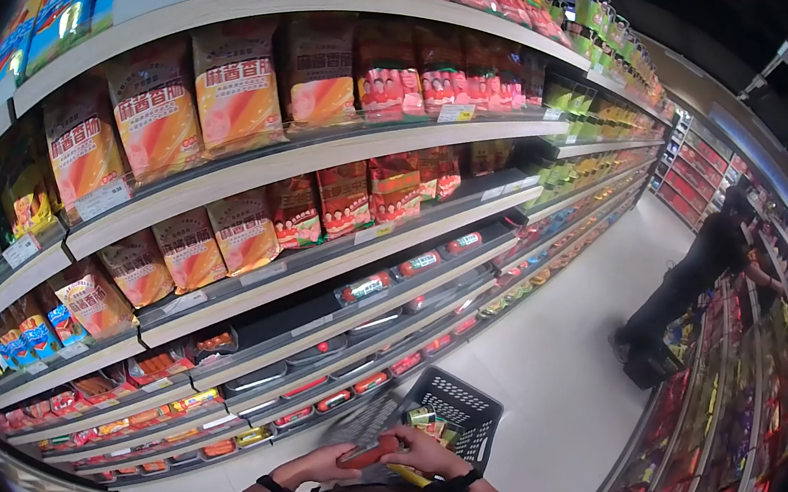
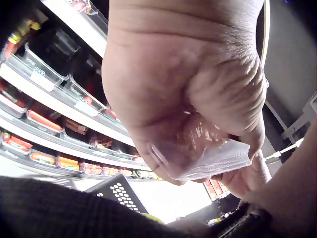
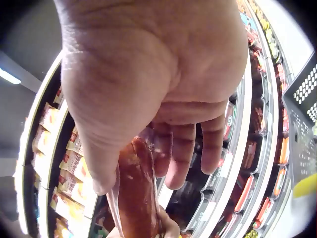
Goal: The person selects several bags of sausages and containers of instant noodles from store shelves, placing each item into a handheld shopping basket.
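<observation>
In the head view, a reddish-brown sausage (image 1: 370, 454) in clear plastic wrap is held in front of the body, between both hands. My left hand (image 1: 328, 463) grips its near end, and the wrap's clear flat end (image 2: 213, 161) sticks out of the palm in the left wrist view. At the other end my right hand (image 1: 430, 453) pinches the pack; the right wrist view shows the thumb on one side of the sausage (image 3: 136, 188) and the index finger on the other. The remaining right fingers extend past it.
A dark shopping basket (image 1: 482, 414) with green packs (image 1: 433, 425) inside stands just beyond the hands. Shelves (image 1: 328, 143) of packaged sausages line the left side. More stocked shelves (image 1: 704, 403) run along the right, where a person in dark clothes (image 1: 699, 264) leans in. Pale floor (image 1: 574, 361) lies between.
</observation>
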Available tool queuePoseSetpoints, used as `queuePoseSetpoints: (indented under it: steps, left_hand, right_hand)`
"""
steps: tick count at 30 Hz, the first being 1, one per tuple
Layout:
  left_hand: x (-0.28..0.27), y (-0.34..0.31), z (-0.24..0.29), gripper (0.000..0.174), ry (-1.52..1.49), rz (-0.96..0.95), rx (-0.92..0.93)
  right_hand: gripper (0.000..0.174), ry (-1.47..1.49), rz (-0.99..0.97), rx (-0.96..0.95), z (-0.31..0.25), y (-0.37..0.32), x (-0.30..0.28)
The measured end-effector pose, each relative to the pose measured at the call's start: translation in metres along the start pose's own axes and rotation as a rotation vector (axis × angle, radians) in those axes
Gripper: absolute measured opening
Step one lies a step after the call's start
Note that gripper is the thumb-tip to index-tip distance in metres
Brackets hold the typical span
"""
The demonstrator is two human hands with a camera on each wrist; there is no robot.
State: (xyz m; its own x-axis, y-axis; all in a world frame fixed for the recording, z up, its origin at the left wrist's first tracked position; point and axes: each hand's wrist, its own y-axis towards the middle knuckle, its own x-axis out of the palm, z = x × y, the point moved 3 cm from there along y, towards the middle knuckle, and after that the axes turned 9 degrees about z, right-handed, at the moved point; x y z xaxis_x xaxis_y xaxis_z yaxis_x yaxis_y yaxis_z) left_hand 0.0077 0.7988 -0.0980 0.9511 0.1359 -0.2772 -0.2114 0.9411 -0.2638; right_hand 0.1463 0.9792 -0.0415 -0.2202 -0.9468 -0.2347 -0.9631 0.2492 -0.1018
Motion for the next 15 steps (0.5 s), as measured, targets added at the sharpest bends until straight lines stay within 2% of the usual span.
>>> queuePoseSetpoints:
  steps: [1,3,4,7,9,11,13,15]
  left_hand:
    - [0.009,0.007,-0.001,0.051,-0.015,-0.004,0.026]
    - [0.021,0.013,0.018,0.051,-0.026,-0.006,0.044]
    - [0.025,0.015,0.029,0.051,0.015,0.014,0.072]
    - [0.042,0.027,0.039,0.051,0.062,0.030,0.108]
    - [0.050,0.033,0.046,0.050,0.071,0.031,0.111]
    - [0.057,0.039,0.049,0.049,0.186,-0.031,0.003]
    - [0.065,0.045,0.053,0.049,0.220,-0.021,-0.014]
    - [0.075,0.048,0.057,0.048,0.250,-0.013,-0.035]
  right_hand:
    - [0.052,0.006,-0.004,-0.001,0.005,-0.005,-0.007]
    - [0.051,-0.226,0.111,-0.285,0.005,-0.015,-0.026]
    - [0.051,-0.219,0.109,-0.286,0.011,-0.020,-0.032]
    - [0.050,-0.192,0.046,-0.201,0.025,-0.033,-0.049]
    - [0.050,-0.145,0.045,-0.030,0.024,-0.043,-0.059]
    - [0.050,-0.132,0.042,-0.028,0.034,-0.047,-0.066]
    - [0.050,-0.121,0.040,-0.022,0.042,-0.051,-0.074]
    - [0.050,0.038,0.007,0.062,0.042,-0.057,-0.082]
